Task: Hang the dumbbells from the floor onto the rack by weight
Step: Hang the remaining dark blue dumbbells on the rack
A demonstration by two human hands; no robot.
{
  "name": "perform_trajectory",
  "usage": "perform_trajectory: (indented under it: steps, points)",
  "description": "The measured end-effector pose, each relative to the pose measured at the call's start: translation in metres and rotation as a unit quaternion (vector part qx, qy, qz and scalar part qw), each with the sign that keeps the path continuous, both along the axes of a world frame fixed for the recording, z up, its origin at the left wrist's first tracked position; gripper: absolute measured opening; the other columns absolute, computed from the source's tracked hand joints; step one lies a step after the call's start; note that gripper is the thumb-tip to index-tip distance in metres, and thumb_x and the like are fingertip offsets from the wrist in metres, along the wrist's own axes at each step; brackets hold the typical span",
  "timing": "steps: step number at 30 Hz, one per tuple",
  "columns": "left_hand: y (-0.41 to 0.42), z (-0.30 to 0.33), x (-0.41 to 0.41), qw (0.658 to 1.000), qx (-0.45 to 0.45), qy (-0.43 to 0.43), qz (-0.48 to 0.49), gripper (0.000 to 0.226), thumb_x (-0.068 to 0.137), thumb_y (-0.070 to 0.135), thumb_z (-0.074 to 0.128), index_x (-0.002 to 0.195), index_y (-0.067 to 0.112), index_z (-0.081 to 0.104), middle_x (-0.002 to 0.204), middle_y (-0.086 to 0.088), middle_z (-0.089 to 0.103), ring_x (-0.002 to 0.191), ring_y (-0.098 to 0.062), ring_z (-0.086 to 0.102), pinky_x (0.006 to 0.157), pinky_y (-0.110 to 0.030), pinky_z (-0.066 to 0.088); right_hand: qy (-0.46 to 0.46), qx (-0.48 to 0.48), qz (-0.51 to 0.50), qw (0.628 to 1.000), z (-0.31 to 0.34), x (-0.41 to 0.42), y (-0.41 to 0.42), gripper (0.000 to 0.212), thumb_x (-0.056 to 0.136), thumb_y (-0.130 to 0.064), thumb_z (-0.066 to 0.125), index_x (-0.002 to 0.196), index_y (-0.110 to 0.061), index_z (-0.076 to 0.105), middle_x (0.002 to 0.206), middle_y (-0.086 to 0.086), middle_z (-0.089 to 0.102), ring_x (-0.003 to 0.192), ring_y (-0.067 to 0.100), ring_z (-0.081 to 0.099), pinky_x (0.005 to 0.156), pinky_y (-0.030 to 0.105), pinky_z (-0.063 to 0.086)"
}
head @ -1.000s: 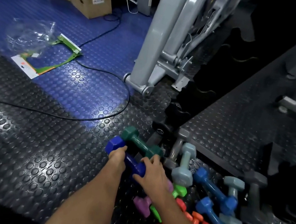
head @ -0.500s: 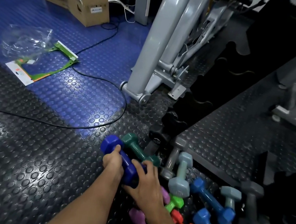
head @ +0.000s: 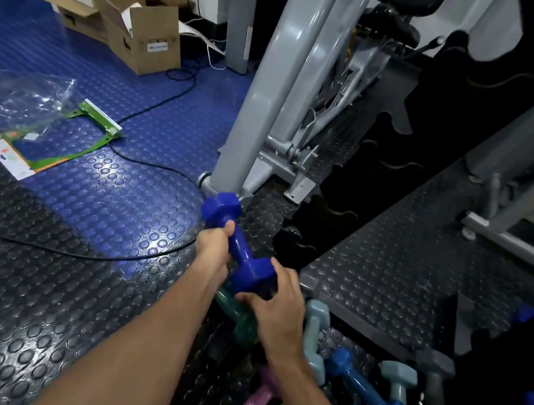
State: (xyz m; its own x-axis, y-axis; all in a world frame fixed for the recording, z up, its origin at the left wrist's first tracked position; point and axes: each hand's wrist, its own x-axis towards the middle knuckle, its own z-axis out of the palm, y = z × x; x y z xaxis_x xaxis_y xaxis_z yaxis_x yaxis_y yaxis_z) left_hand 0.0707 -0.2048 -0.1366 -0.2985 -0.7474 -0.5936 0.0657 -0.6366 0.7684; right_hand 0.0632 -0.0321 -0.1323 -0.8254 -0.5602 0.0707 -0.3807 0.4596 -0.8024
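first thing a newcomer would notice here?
The dark blue dumbbell at frame center, gripped by the left hand on its handle and the right hand at its near head. Next, the heap of colored dumbbells on the studded floor at lower right, and the grey machine frame rising behind.

Left hand (head: 215, 251) and right hand (head: 278, 299) clench (forearms outstretched).

No text can be read. The cardboard box (head: 144, 41) at 11 o'clock carries a small white label (head: 157, 47) on its side, with dark print too small and blurred to make out. The white, orange and green printed sheet (head: 22, 159) lying on the floor at 9 o'clock shows marks, none legible.
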Motion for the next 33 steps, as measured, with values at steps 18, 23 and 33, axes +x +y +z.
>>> perform_trajectory:
  steps: [18,23,33]
  points:
    - [-0.004,0.089,-0.107,0.946,-0.134,-0.067,-0.288,0.023,0.098,0.009,0.057,0.075,0.011,0.057,0.059,-0.004,0.054,0.055,-0.017,0.047,0.053,-0.027,0.039,-0.070,-0.094,-0.274,0.954,0.041,-0.031,-0.040,0.061,0.056,-0.061,0.089,0.100,-0.026,0.064,0.092,-0.008,0.071,0.083,0.014,0.067,0.076,0.040,0.057]
    - [0.000,0.099,-0.113,0.941,-0.123,-0.075,-0.308,0.037,0.104,0.022,0.045,0.067,0.019,0.046,0.048,0.004,0.040,0.041,-0.011,0.031,0.042,-0.024,0.025,-0.092,-0.115,-0.296,0.944,0.044,-0.040,-0.040,0.070,0.055,-0.068,0.085,0.103,-0.021,0.066,0.085,-0.004,0.074,0.077,0.015,0.070,0.076,0.040,0.059]
    - [0.019,0.096,-0.118,0.935,-0.098,-0.018,-0.342,0.036,0.105,0.029,0.046,0.072,0.018,0.055,0.058,-0.001,0.054,0.048,-0.013,0.045,0.046,-0.024,0.034,-0.174,-0.148,-0.336,0.914,0.036,-0.038,-0.033,0.062,0.065,-0.052,0.092,0.107,-0.013,0.068,0.083,-0.004,0.074,0.074,0.012,0.072,0.074,0.038,0.062]
